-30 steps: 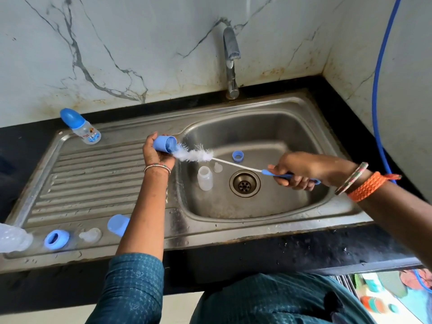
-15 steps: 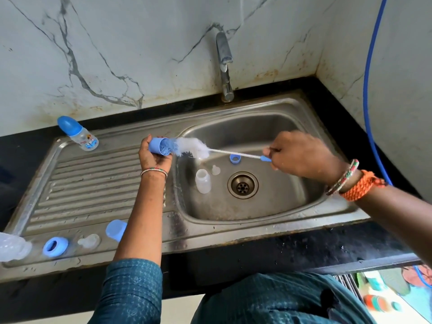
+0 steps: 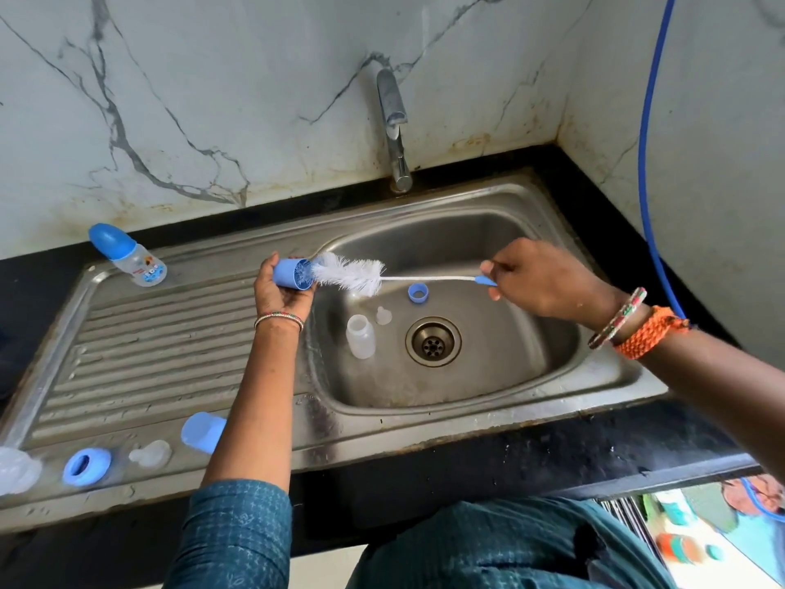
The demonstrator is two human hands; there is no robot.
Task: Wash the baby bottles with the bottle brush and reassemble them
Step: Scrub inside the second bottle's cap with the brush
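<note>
right now the blue cap (image 3: 292,273) lies on its side in the left hand (image 3: 283,291), fingers curled under and around it, its open mouth turned toward the basin, held over the edge where the ribbed drainboard (image 3: 161,350) meets the bowl of the steel sink (image 3: 603,376); the white bristles of the bottle brush (image 3: 352,274) push into that mouth, the tip inside and most of the fluff outside, and the thin wire stem runs level to the right to a blue handle pinched in the right hand (image 3: 548,280), which is closed tight around it above the bowl; down in the basin a clear bottle body (image 3: 360,337) stands upright just left of the drain (image 3: 433,342), a small clear teat (image 3: 383,315) sits close behind it, and a blue collar ring (image 3: 418,292) rests further back, under the brush stem; at the far left corner of the drainboard an assembled bottle (image 3: 135,259) with a blue cap on stands tilted in the wide view; along the near edge of the drainboard lie a second blue cap (image 3: 203,431), partly hidden by the left forearm, a clear teat on its base (image 3: 151,454), another blue ring (image 3: 87,466), and at the very edge of view a clear bottle (image 3: 17,469), cut off; the tap (image 3: 393,121) rises from the black counter behind the bowl, no water visible from it, and a blue hose (image 3: 645,163) hangs down the right wall
</note>
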